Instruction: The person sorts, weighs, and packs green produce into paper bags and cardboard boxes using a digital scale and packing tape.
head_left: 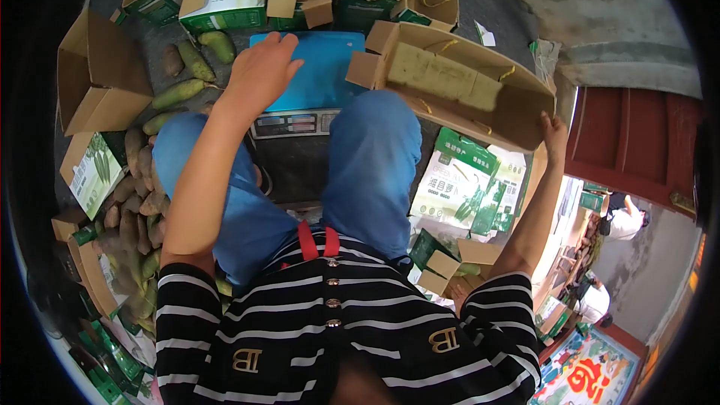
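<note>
Box point(442, 79) held by the right hand point(553, 137), fingers closed on its end, seemingly steadying it; left hand point(262, 71) half-open, gripping nothing visible, over the scale point(330, 67)

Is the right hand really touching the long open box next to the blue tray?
Touching. The head view shows the right hand's fingers curled over the far end of the long open box.

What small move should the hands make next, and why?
Perhaps draw the open carton onto the blue scale platform: the right hand grips its outer end, a flap overlaps the platform's edge, and the left hand is at the other side.
</note>
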